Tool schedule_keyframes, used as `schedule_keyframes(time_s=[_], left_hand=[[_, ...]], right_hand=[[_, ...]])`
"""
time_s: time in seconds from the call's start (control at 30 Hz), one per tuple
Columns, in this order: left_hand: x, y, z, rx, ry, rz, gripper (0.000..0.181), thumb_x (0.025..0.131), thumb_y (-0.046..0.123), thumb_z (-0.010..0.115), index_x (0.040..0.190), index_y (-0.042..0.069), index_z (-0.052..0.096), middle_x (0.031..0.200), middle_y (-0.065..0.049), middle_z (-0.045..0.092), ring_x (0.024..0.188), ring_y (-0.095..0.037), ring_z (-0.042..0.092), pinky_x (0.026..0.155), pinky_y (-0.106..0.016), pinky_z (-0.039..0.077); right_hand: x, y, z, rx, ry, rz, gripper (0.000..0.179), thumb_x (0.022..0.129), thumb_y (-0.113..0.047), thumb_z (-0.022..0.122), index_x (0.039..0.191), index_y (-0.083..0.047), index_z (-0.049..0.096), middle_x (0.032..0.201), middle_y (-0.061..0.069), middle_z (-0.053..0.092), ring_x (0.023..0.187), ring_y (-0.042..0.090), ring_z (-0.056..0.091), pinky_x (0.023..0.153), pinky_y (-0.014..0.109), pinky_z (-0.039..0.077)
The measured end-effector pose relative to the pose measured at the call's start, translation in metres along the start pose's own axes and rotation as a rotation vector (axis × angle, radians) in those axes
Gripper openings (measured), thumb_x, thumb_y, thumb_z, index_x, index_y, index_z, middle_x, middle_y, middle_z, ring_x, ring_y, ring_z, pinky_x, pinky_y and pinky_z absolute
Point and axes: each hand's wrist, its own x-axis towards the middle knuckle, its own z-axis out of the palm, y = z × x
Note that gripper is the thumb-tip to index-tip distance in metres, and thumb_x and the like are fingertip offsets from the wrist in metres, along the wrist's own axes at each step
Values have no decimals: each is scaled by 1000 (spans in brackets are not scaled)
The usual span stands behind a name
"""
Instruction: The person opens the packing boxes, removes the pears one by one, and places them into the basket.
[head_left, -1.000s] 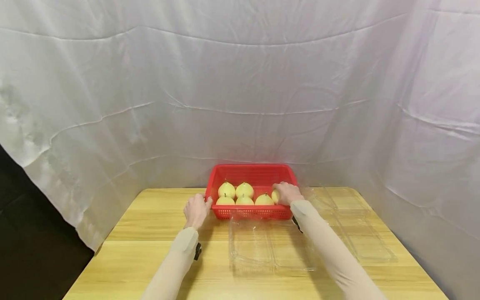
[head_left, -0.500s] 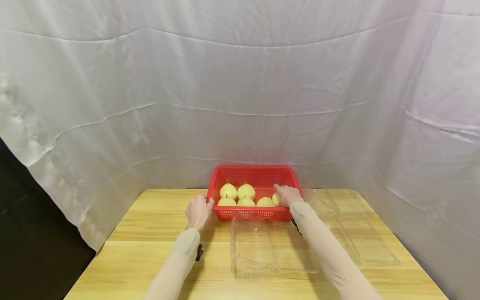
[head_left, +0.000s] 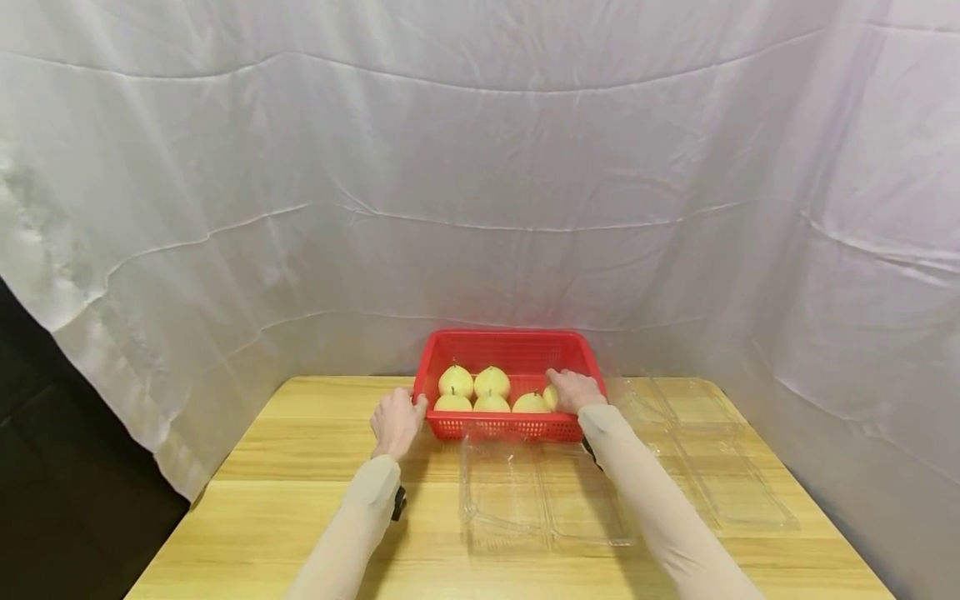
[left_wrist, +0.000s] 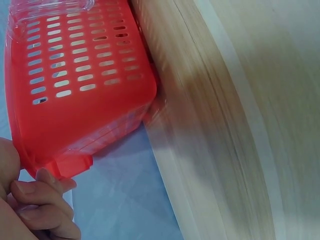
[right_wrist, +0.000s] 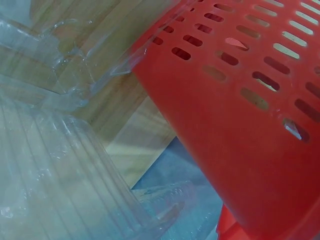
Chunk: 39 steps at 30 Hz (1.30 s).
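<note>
A red plastic basket (head_left: 513, 427) with slotted walls stands at the table's back edge, with several yellow pears (head_left: 492, 383) inside. My left hand (head_left: 396, 423) grips its left end; in the left wrist view, the fingers (left_wrist: 42, 210) curl under the rim by a small tab. Inside the basket's right front corner, my right hand (head_left: 573, 392) holds a pear (head_left: 551, 397), which it mostly covers. The right wrist view shows the basket's slotted wall (right_wrist: 200, 115), but neither the right hand nor the pear.
An open clear plastic clamshell box (head_left: 510, 492) lies in front of the basket. More clear boxes (head_left: 738, 483) lie along the right side of the wooden table (head_left: 285, 500). A pale cloth curtain (head_left: 487, 183) hangs behind and at the sides.
</note>
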Motion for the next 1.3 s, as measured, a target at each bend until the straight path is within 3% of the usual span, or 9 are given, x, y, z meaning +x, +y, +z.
schedule_keyframes(time_s=[0.17, 0.33, 0.7, 1.1, 1.3], left_hand=[[0, 1, 1, -5, 20, 1, 25, 92, 26, 57, 72, 13, 65, 66, -5, 58, 60, -24, 55, 51, -35, 37], [-2, 4, 2, 4, 31, 6, 28, 91, 25, 58, 67, 12, 61, 65, -7, 59, 59, -27, 56, 51, -36, 39], [-2, 5, 2, 2, 40, 16, 29, 91, 25, 58, 65, 11, 60, 66, -8, 59, 60, -27, 57, 52, -40, 43], [-1, 3, 2, -12, 36, 14, 27, 91, 25, 58, 69, 11, 64, 66, -7, 59, 59, -26, 56, 50, -38, 41], [-1, 3, 2, -8, 30, -7, 28, 93, 27, 58, 70, 11, 64, 68, -8, 60, 60, -27, 56, 51, -38, 43]], right_hand=[[1, 2, 3, 71, -7, 4, 57, 81, -10, 72, 135, -11, 56, 128, 20, 52, 107, 34, 57, 93, 53, 48], [0, 5, 5, 88, -2, -24, 54, 81, -10, 69, 134, -10, 58, 131, 20, 54, 116, 35, 55, 97, 52, 46], [2, 8, 4, 106, 19, -33, 51, 76, -10, 75, 125, -14, 64, 122, 12, 60, 111, 28, 55, 94, 51, 47], [4, 10, -2, 115, -67, -27, 52, 77, -5, 68, 127, -15, 63, 128, 11, 59, 116, 28, 52, 98, 48, 45], [1, 6, -7, 151, -63, -10, 49, 79, -1, 62, 126, -14, 64, 127, 11, 61, 116, 28, 52, 98, 49, 43]])
